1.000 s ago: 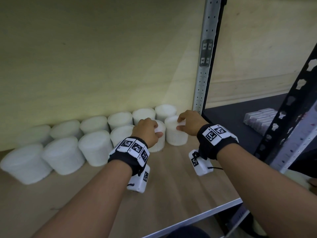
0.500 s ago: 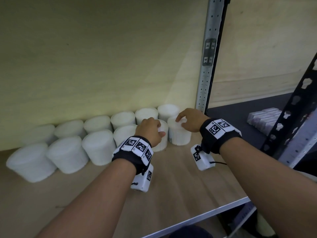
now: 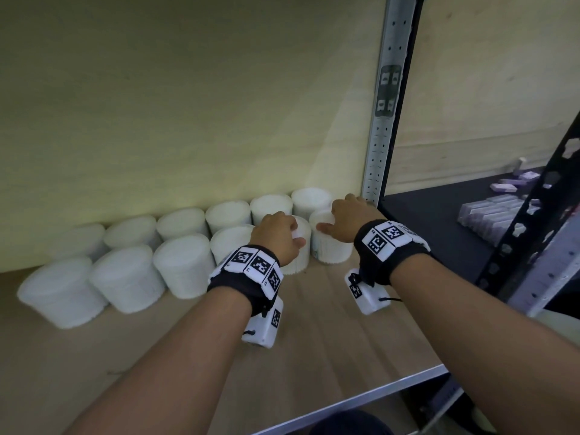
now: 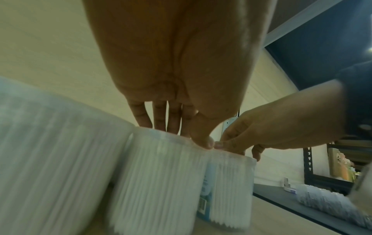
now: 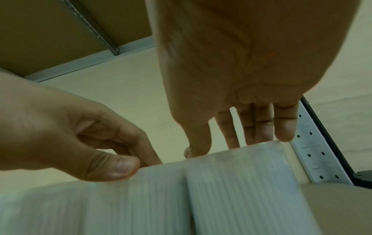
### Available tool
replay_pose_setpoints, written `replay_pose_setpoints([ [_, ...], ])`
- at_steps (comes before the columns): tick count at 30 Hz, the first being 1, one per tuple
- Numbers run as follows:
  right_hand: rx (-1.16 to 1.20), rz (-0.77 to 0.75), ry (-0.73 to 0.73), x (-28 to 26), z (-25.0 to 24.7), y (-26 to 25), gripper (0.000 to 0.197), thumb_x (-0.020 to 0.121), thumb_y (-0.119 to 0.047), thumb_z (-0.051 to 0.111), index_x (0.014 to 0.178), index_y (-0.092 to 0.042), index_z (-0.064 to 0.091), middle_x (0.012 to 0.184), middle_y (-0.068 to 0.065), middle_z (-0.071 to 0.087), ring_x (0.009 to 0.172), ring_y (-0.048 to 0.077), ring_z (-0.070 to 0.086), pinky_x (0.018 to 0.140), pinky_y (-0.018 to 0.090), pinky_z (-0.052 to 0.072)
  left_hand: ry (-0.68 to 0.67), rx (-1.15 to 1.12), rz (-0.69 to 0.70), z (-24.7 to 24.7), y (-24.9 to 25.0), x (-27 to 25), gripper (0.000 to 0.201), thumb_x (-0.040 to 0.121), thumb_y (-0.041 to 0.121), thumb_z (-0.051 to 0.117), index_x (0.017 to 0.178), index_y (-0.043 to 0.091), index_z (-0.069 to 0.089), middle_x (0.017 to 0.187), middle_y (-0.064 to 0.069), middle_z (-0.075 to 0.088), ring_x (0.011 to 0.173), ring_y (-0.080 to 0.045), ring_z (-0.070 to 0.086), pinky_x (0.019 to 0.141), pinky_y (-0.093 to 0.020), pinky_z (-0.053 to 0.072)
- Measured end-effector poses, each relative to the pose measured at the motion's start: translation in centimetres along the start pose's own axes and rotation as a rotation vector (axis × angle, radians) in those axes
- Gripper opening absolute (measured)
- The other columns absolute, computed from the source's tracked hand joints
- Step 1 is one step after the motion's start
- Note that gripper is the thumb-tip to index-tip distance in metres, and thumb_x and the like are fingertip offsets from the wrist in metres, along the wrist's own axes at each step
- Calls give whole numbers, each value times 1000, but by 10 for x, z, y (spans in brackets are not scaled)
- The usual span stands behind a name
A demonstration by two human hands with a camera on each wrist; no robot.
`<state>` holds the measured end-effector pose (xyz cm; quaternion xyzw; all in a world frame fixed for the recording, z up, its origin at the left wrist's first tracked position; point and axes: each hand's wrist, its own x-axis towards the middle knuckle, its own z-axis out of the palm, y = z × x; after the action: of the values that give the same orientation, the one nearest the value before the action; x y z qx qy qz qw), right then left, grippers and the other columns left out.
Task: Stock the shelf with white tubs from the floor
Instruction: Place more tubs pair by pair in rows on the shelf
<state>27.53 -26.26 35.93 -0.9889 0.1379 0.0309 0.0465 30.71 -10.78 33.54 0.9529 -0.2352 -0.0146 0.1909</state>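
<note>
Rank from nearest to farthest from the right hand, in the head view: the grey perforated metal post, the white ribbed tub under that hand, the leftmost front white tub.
1. White ribbed tub, held by the right hand.
2. Grey perforated metal post, just right.
3. Leftmost front white tub, far left.

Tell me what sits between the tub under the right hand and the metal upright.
Nothing: the right wrist view shows a narrow bare gap between the tub under the right hand and the metal upright, only shelf board beneath.
</note>
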Motion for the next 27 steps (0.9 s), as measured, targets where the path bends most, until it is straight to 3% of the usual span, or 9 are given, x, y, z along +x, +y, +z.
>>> replay_pose_setpoints([
  [4,-18,-22,-15,-3,-6,-2,57,94,-49,47,136,-9,46,138,13,46,128,29,42,103,36,37,5,2,-4,0,1,0,43,89,30,60,127,10,55,129,-7,55,122,-26,50,101,-43,44],
  [11,42,-77,-99,-7,-16,-3,49,95,-13,50,143,-18,43,148,4,40,135,22,42,107,29,36,8,-6,-5,1,0,-1,40,89,30,61,124,10,57,128,-8,56,121,-26,51,99,-44,45],
  [19,136,-84,-127,-3,-17,-3,49,91,-4,47,138,-19,49,147,5,40,133,23,43,104,28,39,5,-10,-7,0,0,0,42,89,30,60,126,11,56,130,-7,55,123,-26,49,101,-43,44],
  [21,178,-80,-81,0,-15,-3,47,90,-6,48,135,-19,51,145,5,38,133,25,41,105,33,41,5,-14,-8,1,0,0,42,89,30,60,127,12,55,130,-7,54,123,-26,49,102,-44,43],
  [24,118,-6,33,1,-11,-6,43,94,-32,48,133,-13,51,140,9,37,131,31,36,105,47,39,15,-23,-2,1,-1,-1,42,89,29,61,126,11,56,129,-7,55,122,-26,50,101,-44,44],
  [27,-19,49,-24,-2,-5,-9,57,94,-48,44,133,-6,48,141,16,37,133,36,33,106,45,34,20,-26,4,1,-1,-1,41,89,29,61,126,11,56,129,-8,55,121,-27,50,100,-44,44],
])
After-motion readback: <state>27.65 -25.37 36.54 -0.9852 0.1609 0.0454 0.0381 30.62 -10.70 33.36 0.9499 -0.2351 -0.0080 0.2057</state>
